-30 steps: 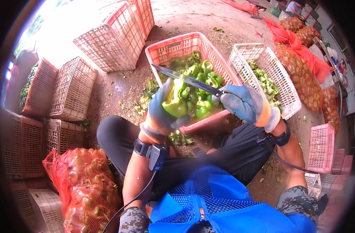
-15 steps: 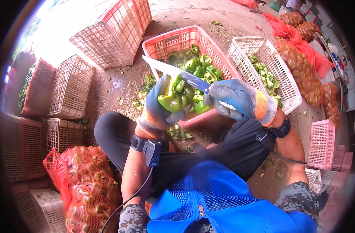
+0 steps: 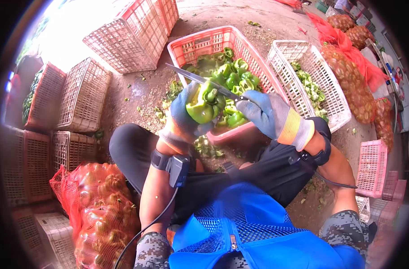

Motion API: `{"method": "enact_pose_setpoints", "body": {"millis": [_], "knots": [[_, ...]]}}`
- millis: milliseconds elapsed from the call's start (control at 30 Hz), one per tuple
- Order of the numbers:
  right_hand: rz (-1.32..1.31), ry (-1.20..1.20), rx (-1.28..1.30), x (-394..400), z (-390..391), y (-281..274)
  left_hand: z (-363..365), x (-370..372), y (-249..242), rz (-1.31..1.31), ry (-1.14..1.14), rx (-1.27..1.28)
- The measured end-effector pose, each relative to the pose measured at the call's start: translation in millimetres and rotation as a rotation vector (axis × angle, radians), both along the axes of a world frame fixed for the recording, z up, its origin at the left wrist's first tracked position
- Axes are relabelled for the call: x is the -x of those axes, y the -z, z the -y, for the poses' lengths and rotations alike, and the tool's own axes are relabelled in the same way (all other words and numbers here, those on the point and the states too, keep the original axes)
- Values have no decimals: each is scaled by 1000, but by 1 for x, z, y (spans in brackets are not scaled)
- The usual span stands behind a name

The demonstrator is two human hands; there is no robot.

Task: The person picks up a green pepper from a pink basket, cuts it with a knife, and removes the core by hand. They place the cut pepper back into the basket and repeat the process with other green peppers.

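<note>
Above the near left part of a pink crate (image 3: 266, 71), my left hand (image 3: 181, 114), in a blue and grey glove, is wrapped round a green pepper (image 3: 203, 107). The pepper has a pale cut patch on its upper left. My right hand (image 3: 263, 112), gloved too, grips the handle of a knife (image 3: 200, 81). Its blade points to the upper left and lies across the top of the pepper. Cut green peppers (image 3: 236, 80) fill much of the crate behind both hands.
To the right, a white crate (image 3: 332, 87) holds green pepper scraps. An upended crate (image 3: 128, 40) stands at the upper left. Net sacks of peppers lie at the lower left (image 3: 101, 215) and right (image 3: 350, 83). More crates (image 3: 81, 96) line the left side.
The knife's blade has tilted so its flat face shows less. My right hand has turned, its wrist lower and its fingers closer together. The view has shifted slightly.
</note>
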State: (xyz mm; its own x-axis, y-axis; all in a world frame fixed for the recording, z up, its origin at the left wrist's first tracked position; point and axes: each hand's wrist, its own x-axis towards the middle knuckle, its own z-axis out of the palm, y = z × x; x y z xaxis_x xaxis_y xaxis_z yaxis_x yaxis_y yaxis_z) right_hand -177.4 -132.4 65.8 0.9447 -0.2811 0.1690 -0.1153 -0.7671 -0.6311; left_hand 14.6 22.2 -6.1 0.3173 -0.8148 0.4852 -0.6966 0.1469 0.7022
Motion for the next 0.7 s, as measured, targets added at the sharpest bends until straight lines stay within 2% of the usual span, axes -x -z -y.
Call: {"method": "enact_pose_setpoints", "body": {"millis": [100, 133, 167, 233, 333, 467, 600, 700], "knots": [[-54, 163, -108, 4, 2, -13, 4, 1, -3, -23, -22, 6], [60, 180, -469, 0, 7, -10, 4, -2, 1, 6, -73, 32], [-17, 140, -547, 12, 12, -24, 3, -2, 4, 32, -118, 55], [-4, 139, -249, 15, 1, -16, 3, 7, -10, -260, -84, 29], [119, -12, -137, 22, -10, -6, 2, 16, -21, -570, -33, -16], [122, -24, -37, 26, -15, 2, 1, 16, -18, -569, -36, -9], [152, -2, 90, 25, -19, 10, -1, 13, -15, -398, -69, -73], [231, 43, 186, 21, -24, 22, -3, 18, -18, -497, -49, -95]]}}
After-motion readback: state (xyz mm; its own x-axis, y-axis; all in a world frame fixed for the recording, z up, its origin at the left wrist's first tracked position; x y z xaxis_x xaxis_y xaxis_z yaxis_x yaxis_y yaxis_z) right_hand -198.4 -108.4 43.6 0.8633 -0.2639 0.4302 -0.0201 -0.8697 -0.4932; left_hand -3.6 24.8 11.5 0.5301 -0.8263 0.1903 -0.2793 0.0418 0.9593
